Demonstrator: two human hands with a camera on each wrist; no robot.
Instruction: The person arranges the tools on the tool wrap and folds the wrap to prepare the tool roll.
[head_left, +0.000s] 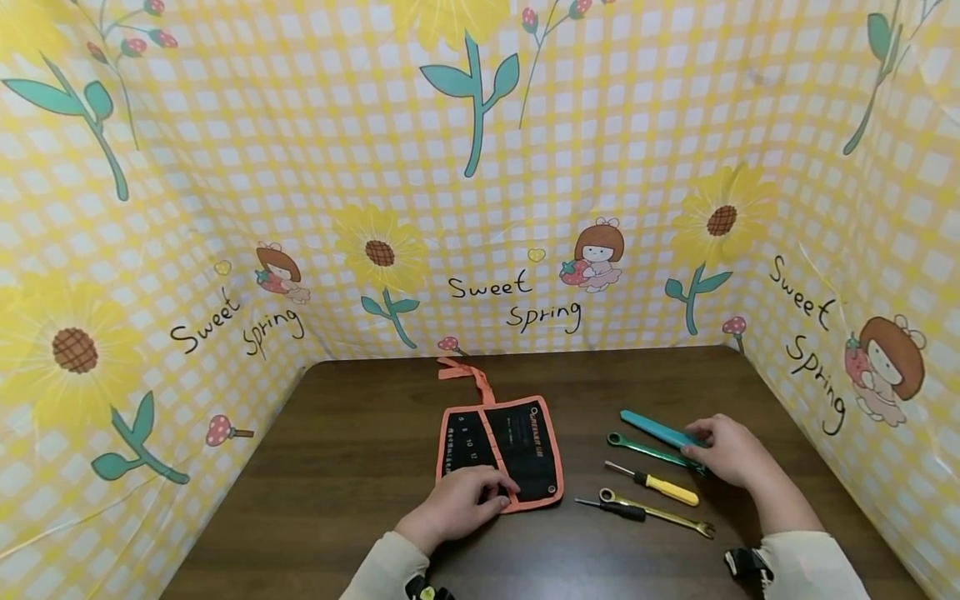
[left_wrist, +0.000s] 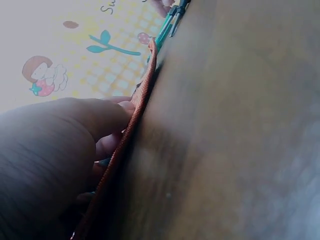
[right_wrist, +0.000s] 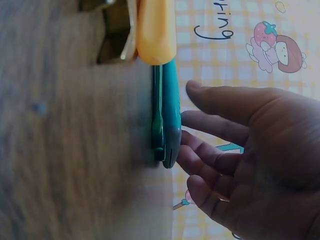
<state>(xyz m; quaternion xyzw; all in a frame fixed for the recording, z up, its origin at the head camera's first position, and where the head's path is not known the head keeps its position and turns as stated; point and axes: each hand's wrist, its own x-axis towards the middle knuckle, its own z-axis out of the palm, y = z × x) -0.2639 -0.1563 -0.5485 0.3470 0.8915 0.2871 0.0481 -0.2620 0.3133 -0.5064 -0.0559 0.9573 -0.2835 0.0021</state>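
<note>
A black tool pouch [head_left: 525,454] with orange edging lies flat on the table. My left hand [head_left: 467,504] rests on its near edge, fingers loosely bent; in the left wrist view the thumb touches the orange edging [left_wrist: 142,95]. To the right, my right hand [head_left: 726,450] is at the near end of a long teal tool [head_left: 660,429] whose kind I cannot tell. The right wrist view shows its thumb and fingers spread beside the tool's dark grey end [right_wrist: 172,145], not closed round it. Next to it lies a green combination wrench [head_left: 648,448], its near end partly behind my fingers.
Nearer me lie a yellow-handled screwdriver [head_left: 671,490], a gold combination wrench [head_left: 660,514] and a small black-handled screwdriver [head_left: 622,508]. Orange ties [head_left: 480,379] trail from the pouch's far edge. A checked cloth [head_left: 480,208] printed with flowers walls the back and sides of the brown table [head_left: 360,433].
</note>
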